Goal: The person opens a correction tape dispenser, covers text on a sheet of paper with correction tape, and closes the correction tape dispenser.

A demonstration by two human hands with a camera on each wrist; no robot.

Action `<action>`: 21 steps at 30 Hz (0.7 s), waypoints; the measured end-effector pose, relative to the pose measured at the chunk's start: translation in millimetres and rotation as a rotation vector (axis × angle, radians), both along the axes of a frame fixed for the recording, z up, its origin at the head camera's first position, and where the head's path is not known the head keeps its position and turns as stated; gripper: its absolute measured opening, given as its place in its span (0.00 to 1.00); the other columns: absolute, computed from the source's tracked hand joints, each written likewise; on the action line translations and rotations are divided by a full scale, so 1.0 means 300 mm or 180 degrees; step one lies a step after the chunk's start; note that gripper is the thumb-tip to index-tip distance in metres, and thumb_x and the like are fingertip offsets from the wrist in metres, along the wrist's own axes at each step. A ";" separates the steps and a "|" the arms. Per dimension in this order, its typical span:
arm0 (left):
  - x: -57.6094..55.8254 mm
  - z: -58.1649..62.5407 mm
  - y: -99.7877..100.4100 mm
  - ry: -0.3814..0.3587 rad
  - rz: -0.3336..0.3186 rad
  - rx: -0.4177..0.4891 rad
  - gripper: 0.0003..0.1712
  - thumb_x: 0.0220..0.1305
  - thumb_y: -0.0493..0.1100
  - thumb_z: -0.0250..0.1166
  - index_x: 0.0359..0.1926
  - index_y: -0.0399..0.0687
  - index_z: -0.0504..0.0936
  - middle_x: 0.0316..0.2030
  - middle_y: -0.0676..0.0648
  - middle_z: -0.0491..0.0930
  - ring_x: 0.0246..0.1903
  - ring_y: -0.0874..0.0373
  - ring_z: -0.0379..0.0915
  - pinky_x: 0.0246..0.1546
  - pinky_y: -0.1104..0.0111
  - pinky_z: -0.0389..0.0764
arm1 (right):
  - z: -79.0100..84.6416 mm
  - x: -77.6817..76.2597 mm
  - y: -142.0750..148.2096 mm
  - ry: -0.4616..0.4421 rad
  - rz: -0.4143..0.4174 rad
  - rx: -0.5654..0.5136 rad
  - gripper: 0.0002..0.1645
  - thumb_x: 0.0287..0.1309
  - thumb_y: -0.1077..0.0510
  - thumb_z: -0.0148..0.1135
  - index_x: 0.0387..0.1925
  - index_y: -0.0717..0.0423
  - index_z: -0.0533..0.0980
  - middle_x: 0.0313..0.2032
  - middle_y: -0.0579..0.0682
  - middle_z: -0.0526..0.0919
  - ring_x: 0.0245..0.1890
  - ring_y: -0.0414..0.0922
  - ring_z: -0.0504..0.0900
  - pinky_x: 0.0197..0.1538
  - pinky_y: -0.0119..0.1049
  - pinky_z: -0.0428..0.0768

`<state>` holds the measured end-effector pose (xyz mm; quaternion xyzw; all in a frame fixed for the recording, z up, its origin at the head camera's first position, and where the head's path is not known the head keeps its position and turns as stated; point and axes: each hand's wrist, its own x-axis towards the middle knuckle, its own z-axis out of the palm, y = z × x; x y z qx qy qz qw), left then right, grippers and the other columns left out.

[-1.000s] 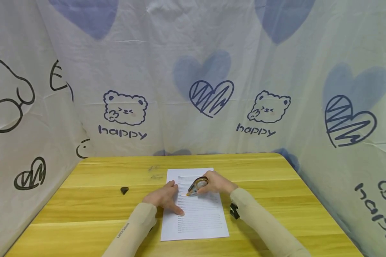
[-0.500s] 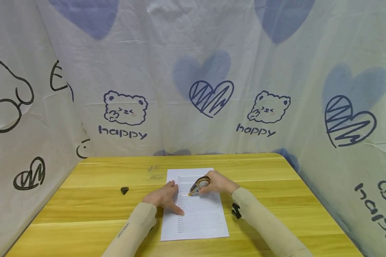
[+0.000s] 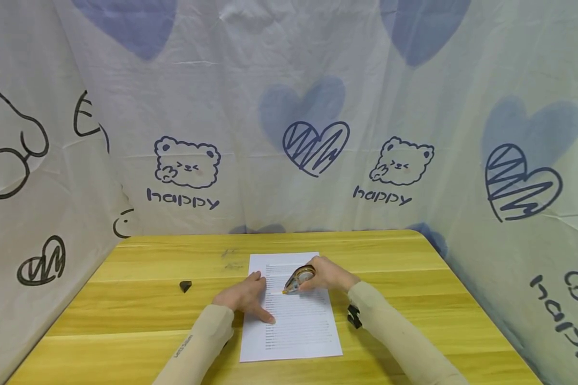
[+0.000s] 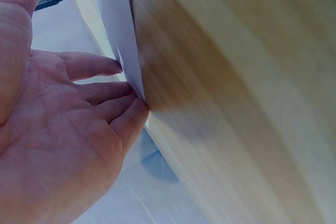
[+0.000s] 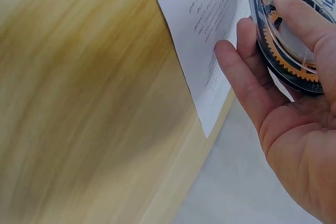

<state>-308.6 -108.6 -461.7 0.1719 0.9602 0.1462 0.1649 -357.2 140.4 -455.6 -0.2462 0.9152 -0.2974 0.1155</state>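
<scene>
The printed sheet (image 3: 294, 310) lies on the wooden table (image 3: 125, 310) with its long axis running from the near edge toward the far edge, its near short edge closest to the person and about midway between the table's left and right edges. The left hand (image 3: 243, 297) rests flat on the sheet's left long edge, fingers straight and spread, pressing the paper down; in the left wrist view the fingertips (image 4: 126, 100) meet the paper's edge. It grips nothing. Just beyond and to the right of it, the right hand (image 3: 327, 275) holds a correction tape dispenser (image 3: 299, 278), thumb and fingers curled round its transparent case; the right wrist view shows the orange gear wheel inside the case (image 5: 286, 51). The dispenser's long axis points left and slightly toward the person, its orange tip (image 3: 284, 291) down on a text line in the upper half of the sheet. The tip lies left of the grip, between the two hands, so the printed line under it extends to the right, beneath the right hand. The right hand is nearer the far edge than the left. A small dark object (image 3: 185, 286) lies well apart to the left on the table.
</scene>
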 end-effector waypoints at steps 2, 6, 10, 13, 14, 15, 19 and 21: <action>0.000 0.001 0.001 -0.0003 0.0006 -0.0003 0.66 0.42 0.65 0.78 0.73 0.35 0.58 0.76 0.37 0.47 0.76 0.44 0.43 0.75 0.51 0.53 | 0.001 0.001 0.003 -0.0003 0.0010 -0.0017 0.11 0.50 0.54 0.76 0.29 0.54 0.82 0.23 0.44 0.83 0.21 0.38 0.76 0.26 0.31 0.77; 0.002 0.002 0.002 -0.0004 0.0018 -0.0015 0.66 0.42 0.65 0.78 0.73 0.36 0.58 0.76 0.37 0.47 0.76 0.44 0.43 0.74 0.50 0.53 | 0.006 0.005 0.009 0.0000 0.0032 -0.0039 0.10 0.50 0.54 0.76 0.29 0.54 0.82 0.23 0.44 0.83 0.21 0.38 0.76 0.25 0.30 0.76; 0.004 0.003 0.003 -0.0010 0.0038 -0.0003 0.66 0.42 0.65 0.78 0.73 0.36 0.58 0.76 0.37 0.47 0.76 0.44 0.43 0.74 0.50 0.53 | 0.009 0.008 0.012 -0.0018 0.0009 -0.0039 0.10 0.50 0.55 0.76 0.29 0.55 0.82 0.23 0.45 0.83 0.21 0.38 0.75 0.25 0.30 0.75; 0.004 0.002 0.003 -0.0009 0.0040 0.0006 0.66 0.42 0.65 0.78 0.73 0.36 0.58 0.76 0.37 0.47 0.76 0.44 0.43 0.75 0.50 0.53 | 0.007 0.008 0.014 -0.0021 -0.0014 -0.0034 0.11 0.51 0.55 0.76 0.30 0.56 0.82 0.23 0.45 0.83 0.21 0.38 0.75 0.25 0.30 0.75; 0.004 0.001 0.003 -0.0010 0.0039 0.0011 0.66 0.42 0.65 0.78 0.73 0.35 0.58 0.76 0.37 0.47 0.76 0.44 0.43 0.75 0.50 0.53 | 0.006 0.008 0.015 -0.0020 -0.0021 -0.0032 0.11 0.50 0.54 0.76 0.30 0.56 0.82 0.23 0.45 0.83 0.21 0.38 0.75 0.25 0.30 0.75; 0.003 0.001 0.003 -0.0008 0.0037 0.0014 0.66 0.42 0.65 0.78 0.73 0.35 0.58 0.76 0.37 0.47 0.76 0.44 0.43 0.75 0.50 0.53 | 0.005 0.008 0.016 -0.0010 -0.0023 -0.0023 0.11 0.50 0.54 0.76 0.30 0.56 0.82 0.23 0.45 0.83 0.21 0.38 0.76 0.25 0.30 0.76; 0.002 0.000 0.003 -0.0007 0.0038 0.0029 0.66 0.42 0.65 0.78 0.73 0.35 0.58 0.76 0.37 0.47 0.76 0.44 0.43 0.75 0.50 0.53 | 0.006 0.011 0.021 -0.0002 -0.0024 -0.0001 0.11 0.50 0.54 0.76 0.31 0.55 0.83 0.24 0.44 0.84 0.22 0.38 0.75 0.26 0.30 0.76; 0.002 0.000 0.002 -0.0005 0.0036 0.0040 0.66 0.41 0.64 0.78 0.73 0.35 0.58 0.76 0.36 0.47 0.76 0.43 0.43 0.75 0.50 0.53 | 0.006 0.011 0.026 0.0003 -0.0012 0.0009 0.11 0.51 0.54 0.76 0.31 0.55 0.83 0.24 0.44 0.84 0.22 0.37 0.75 0.26 0.30 0.75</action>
